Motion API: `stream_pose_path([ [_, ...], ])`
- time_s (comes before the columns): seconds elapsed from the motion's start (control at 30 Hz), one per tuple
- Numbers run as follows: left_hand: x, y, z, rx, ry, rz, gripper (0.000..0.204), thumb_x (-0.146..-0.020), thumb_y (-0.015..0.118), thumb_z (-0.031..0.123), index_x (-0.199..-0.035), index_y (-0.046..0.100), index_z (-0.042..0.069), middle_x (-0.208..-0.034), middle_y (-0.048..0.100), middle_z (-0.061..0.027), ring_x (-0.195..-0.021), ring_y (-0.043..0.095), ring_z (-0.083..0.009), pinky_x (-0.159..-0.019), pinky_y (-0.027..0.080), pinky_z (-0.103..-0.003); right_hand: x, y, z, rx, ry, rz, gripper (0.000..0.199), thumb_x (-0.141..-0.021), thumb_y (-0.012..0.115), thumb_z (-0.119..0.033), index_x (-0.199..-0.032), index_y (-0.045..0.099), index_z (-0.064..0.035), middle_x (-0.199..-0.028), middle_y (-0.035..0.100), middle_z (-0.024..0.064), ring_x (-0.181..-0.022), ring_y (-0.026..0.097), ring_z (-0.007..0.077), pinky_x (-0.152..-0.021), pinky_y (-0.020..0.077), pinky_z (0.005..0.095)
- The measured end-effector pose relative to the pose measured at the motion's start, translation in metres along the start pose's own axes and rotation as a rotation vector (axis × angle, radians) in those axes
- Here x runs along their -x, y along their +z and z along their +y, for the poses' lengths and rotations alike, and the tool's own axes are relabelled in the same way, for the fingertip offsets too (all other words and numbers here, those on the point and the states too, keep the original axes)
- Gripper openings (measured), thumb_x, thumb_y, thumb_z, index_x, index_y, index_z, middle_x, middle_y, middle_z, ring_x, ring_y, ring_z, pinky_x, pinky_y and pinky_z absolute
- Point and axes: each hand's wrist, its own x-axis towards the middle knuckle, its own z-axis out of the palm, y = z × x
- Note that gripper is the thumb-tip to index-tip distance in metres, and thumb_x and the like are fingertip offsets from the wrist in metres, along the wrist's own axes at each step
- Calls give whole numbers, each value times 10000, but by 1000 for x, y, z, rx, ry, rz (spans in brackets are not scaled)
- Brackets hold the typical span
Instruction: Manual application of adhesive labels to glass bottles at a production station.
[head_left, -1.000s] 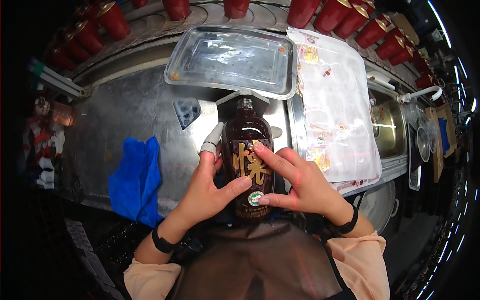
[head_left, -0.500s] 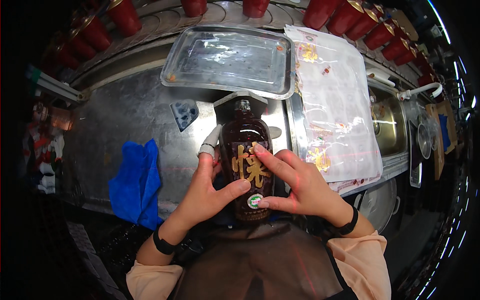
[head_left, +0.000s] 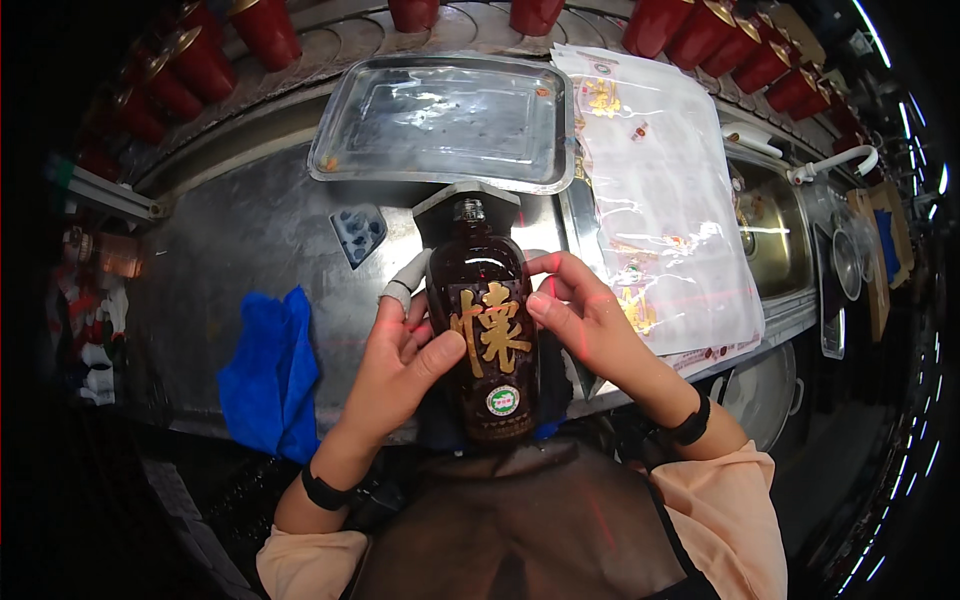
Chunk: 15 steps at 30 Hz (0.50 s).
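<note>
Both hands — left hand (head_left: 405,365), right hand (head_left: 580,325) — clasp the dark brown glass bottle (head_left: 490,335) near the steel counter's (head_left: 250,240) front edge. Likely heavy, slick, breakable — best held around the body.

Glossy dark brown glass bottle (head_left: 490,340) with shiny gold lettering; brushed, dully reflective metal desk (head_left: 250,240); polished metal tray (head_left: 445,120); matt blue cloth (head_left: 270,370); clear, crinkled glossy plastic sheets (head_left: 660,200).
</note>
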Motion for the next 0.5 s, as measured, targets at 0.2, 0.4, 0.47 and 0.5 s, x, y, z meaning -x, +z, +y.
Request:
stream_pose_path([
  [0.2, -2, 1, -1, 79, -28, 45, 766, -928, 662, 176, -1517, 195, 25, -1424, 442, -175, -1266, 497, -222, -1054, 410, -354, -3, 3, 3, -54, 29, 1, 388, -939, 682, -244, -1202, 493, -31, -762, 537, -25, -765, 543, 26, -664, 411, 183],
  [0.4, -2, -1, -1, 85, -39, 40, 758, -933, 656, 158, -1516, 192, 17, -1422, 445, -174, -1267, 496, -220, -1049, 416, -354, -3, 5, 3, -77, 24, 3, 396, -930, 695, -237, -1198, 492, -28, -750, 537, -26, -732, 511, 25, -646, 405, 188],
  [0.47, -3, -1, -1, 84, -34, 36, 759, -932, 657, 156, -1515, 192, 15, -1422, 444, -174, -1266, 497, -222, -1049, 416, -355, -4, 4, 3, -60, 17, 3, 387, -928, 696, -228, -1189, 497, -24, -751, 537, -23, -735, 516, 26, -646, 408, 188],
  [0.5, -3, -1, -2, 85, -29, 31, 759, -931, 657, 153, -1514, 192, 14, -1422, 444, -175, -1265, 498, -223, -1049, 417, -356, -6, 4, 3, -77, 10, 5, 393, -920, 702, -238, -1180, 503, -20, -750, 537, -19, -729, 513, 29, -641, 405, 190],
])
